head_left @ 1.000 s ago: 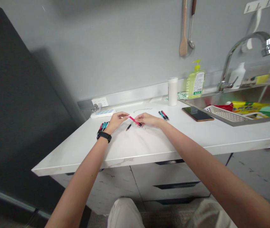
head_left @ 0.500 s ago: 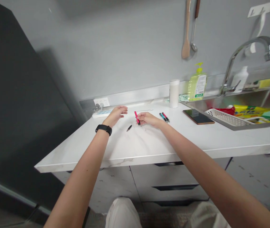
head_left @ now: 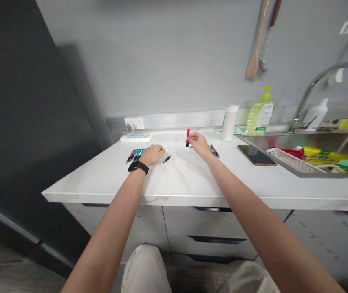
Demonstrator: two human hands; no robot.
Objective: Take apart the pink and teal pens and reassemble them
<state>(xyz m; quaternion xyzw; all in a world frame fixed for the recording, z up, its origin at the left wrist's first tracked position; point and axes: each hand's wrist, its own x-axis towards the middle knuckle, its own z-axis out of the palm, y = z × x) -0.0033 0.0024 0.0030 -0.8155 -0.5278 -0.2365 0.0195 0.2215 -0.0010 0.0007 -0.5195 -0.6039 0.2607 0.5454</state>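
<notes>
My right hand [head_left: 199, 144] pinches a pink pen barrel [head_left: 188, 137] and holds it upright above the white counter [head_left: 174, 183]. My left hand [head_left: 153, 154], with a black wristband, rests on the counter with fingers curled; I cannot see anything in them. A small black pen part [head_left: 166, 159] lies just right of its fingertips. A thin refill [head_left: 182, 159] lies between the hands. Several pens [head_left: 135, 154] lie in a row left of the left hand. Two more pens [head_left: 213, 151] lie beside my right wrist.
A phone [head_left: 256, 155] lies right of the pens, next to a steel sink [head_left: 314, 173] holding a white basket [head_left: 290, 159] and packets. A white cup [head_left: 230, 123], soap bottle [head_left: 261, 116], power strip [head_left: 136, 138] and thin wire [head_left: 181, 141] line the back wall.
My left hand let go of the pink pen and dropped onto the counter. My right hand turned the pen upright and carried it back and to the right.
</notes>
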